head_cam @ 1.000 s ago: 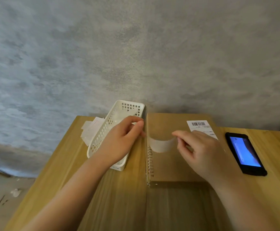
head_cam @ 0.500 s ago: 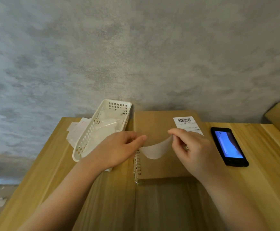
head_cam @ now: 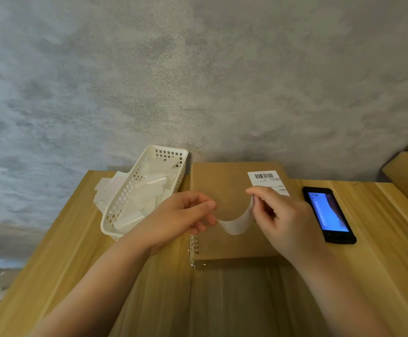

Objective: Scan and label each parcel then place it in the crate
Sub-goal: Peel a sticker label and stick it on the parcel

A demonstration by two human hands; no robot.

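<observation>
Above the brown parcel (head_cam: 225, 188), left hand (head_cam: 181, 221) and right hand (head_cam: 279, 217) pinch opposite ends of a sagging white label (head_cam: 235, 223), basket (head_cam: 115, 215) just left, phone (head_cam: 328, 214) right.

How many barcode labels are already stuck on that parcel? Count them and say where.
1. A barcode label sits on the far right part of the parcel, beyond the right hand. Other faces are hidden.
</observation>
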